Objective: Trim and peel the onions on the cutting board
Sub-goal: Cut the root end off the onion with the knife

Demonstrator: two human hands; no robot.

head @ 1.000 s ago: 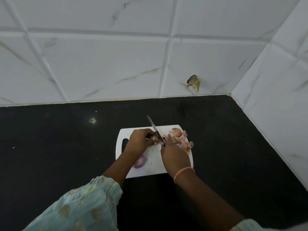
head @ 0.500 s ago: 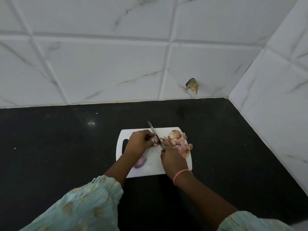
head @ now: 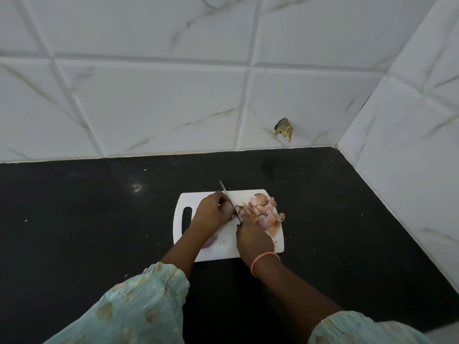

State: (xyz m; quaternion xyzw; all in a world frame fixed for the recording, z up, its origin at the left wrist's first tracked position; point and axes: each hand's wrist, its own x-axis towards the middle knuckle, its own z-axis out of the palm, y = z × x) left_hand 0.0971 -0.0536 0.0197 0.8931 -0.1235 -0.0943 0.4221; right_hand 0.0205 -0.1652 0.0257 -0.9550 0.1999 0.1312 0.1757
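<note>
One onion (head: 227, 209) sits near the middle of the white cutting board (head: 250, 249), my left hand (head: 211, 213) curled around it, pinning it down. Right hand (head: 253, 238) grips the knife (head: 229, 202) handle at the board's near side; blade angles away past the board's far edge, pressed against the onion's right end. Second peeled onion (head: 210, 242) on the board's near-left part, half hidden under my left wrist. Heap of peels (head: 264, 213) on the board's right side. Board lies on black countertop (head: 74, 219); white tiled wall (head: 149, 95) behind it. Pink band (head: 264, 259) on right wrist.
</note>
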